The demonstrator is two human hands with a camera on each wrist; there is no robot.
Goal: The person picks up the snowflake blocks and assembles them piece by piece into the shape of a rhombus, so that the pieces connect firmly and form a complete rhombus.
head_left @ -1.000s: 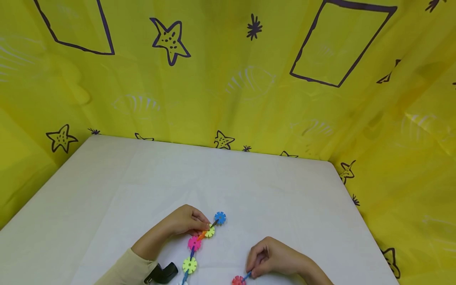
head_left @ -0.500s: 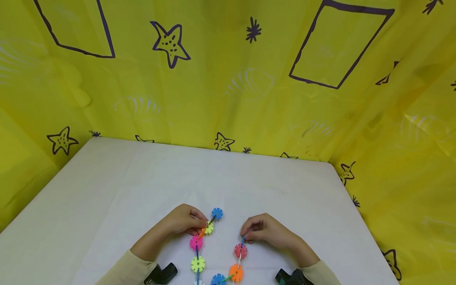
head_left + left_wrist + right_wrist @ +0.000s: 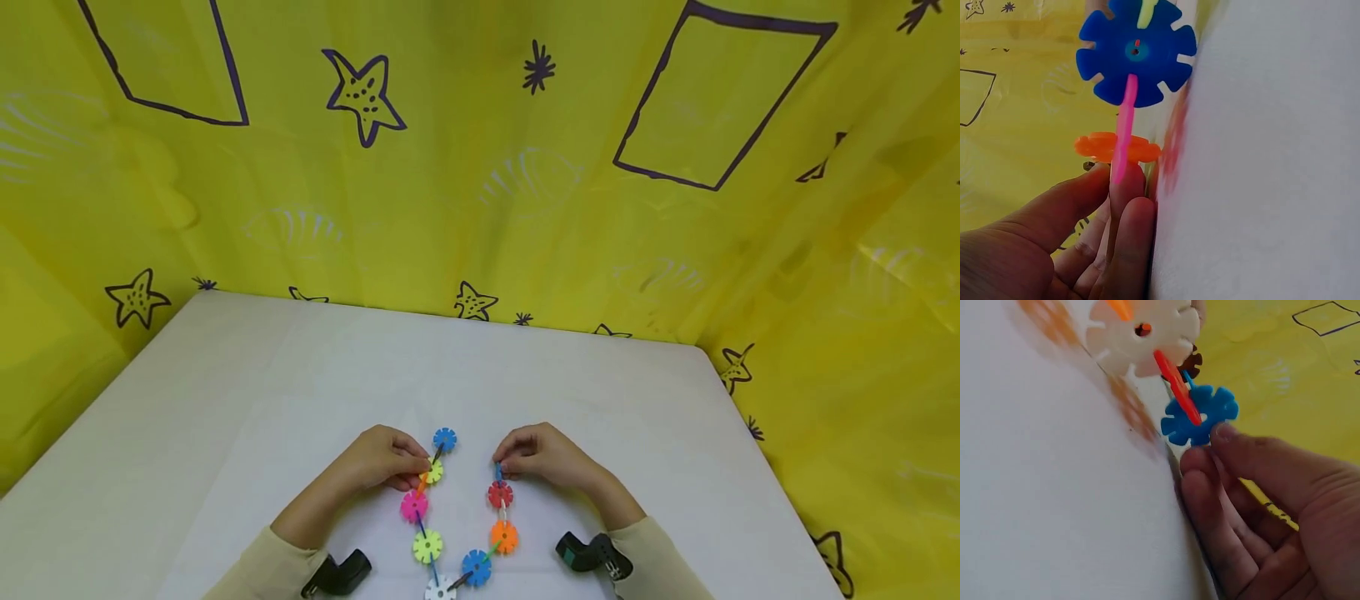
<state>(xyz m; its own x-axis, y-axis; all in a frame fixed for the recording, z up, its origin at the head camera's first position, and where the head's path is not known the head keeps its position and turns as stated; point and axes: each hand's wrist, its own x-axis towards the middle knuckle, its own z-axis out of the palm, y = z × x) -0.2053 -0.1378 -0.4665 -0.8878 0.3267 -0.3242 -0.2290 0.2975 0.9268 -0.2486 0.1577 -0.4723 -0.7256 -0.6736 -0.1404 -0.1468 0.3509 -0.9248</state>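
A U-shaped chain of interlocking plastic snowflake discs hangs between the two hands in the head view, its white disc (image 3: pixel 441 588) at the near end. My left hand (image 3: pixel 382 457) pinches the chain at the yellow disc (image 3: pixel 433 472), beside the orange disc (image 3: pixel 1117 148). Past those fingers the chain's end carries a blue disc (image 3: pixel 445 440). A pink disc (image 3: pixel 414 506) follows below. My right hand (image 3: pixel 549 456) pinches the other end, a blue disc (image 3: pixel 1200 415), between thumb and fingers. Attached there is a red disc (image 3: pixel 500 494), then an orange disc (image 3: pixel 505 537).
A pale cloth-covered table (image 3: pixel 450 358) lies under the hands. Yellow curtain (image 3: pixel 435 183) with starfish drawings hangs behind and at both sides. Black wrist cameras (image 3: pixel 336 573) sit near both sleeves.
My right hand has moved away from me and slightly left, lifting its end of the chain into view. The left hand keeps its pinch and has barely moved.
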